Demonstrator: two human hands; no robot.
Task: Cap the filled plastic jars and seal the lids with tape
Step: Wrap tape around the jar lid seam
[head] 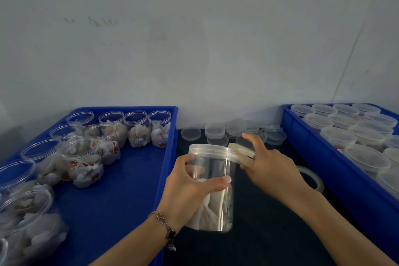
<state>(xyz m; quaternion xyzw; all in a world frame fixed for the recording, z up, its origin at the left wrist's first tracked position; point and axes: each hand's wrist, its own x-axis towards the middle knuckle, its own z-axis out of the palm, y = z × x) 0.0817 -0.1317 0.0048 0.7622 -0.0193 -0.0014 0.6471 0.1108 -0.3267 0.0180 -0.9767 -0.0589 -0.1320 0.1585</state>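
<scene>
Left fingers: the left hand (190, 188) is curled round the body of the capped jar (212, 188), thumb across the front wall, holding it off the surface and tilted slightly.
Right fingers: the right hand (272, 166) holds a tape roll (243, 154) on its fingers, the forefinger standing straight; the roll touches the rim of the lid (210, 151).
Step in hand: judged as taping; the lid is already on and the roll is set at the seam between lid and jar.
Next move: probably calls for turning the jar against the roll so that tape runs round the seam, then tearing it off; whether a tape end is stuck down yet cannot be told.
Jar: clear smooth plastic, cylindrical, with pale soft sachets low inside.
Lid: translucent, round, shallow.
Tape roll: thin yellowish ring, glossy.
Spare roll: a second tape ring (311, 178) lies on the dark surface (269, 233), just beyond the right wrist.
Loose lids: a cluster of spare lids (233, 133) at the back of the surface.
Left crate: blue plastic tray (129, 190) holding open filled jars (86, 160), uncapped.
Right crate: blue tray (319, 147) with capped jars (345, 134) packed together.
</scene>
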